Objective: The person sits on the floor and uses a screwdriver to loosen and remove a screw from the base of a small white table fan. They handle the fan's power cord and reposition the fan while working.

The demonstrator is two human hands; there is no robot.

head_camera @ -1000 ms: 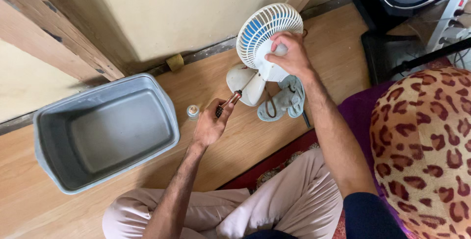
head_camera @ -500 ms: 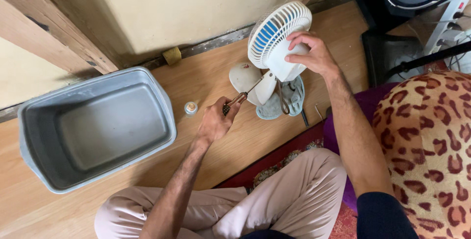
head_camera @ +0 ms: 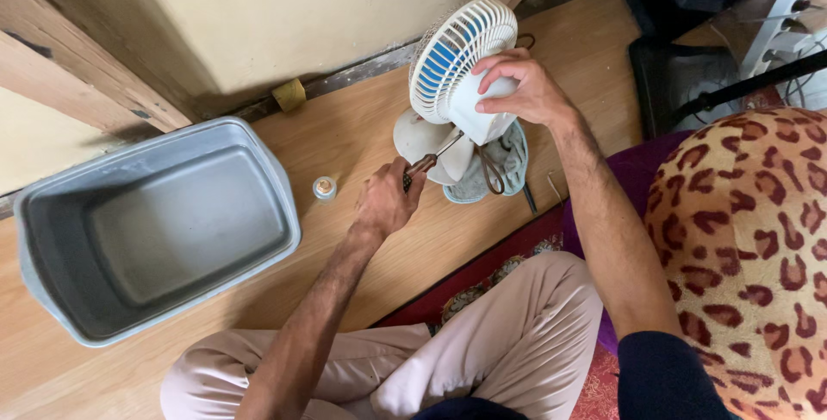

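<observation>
We sit cross-legged on the wooden floor (head_camera: 379,273), and the largest thing by us is the empty grey plastic tub (head_camera: 155,230) at the left of the frame, well apart from the work. Right of it, in the upper middle, stands the small white desk fan (head_camera: 457,67) with its blue blades behind the grille, tilted back on its round base. The step in hand looks to us like working a screw at the back of the fan's motor housing. Our right hand (head_camera: 525,88) reaches in from the right, arm nearly straight, its grip closed over the white housing to steady it. Our left hand (head_camera: 383,200) comes up from below with the wrist slightly bent, its grip clenched round the handle of a screwdriver (head_camera: 431,160), whose shaft angles up and right to the fan's neck; the tip itself is hidden from us. The next move, as we judge it, calls for keeping the shaft in line and the fan from rocking. A tiny round cap (head_camera: 324,187) lies near the left hand.
</observation>
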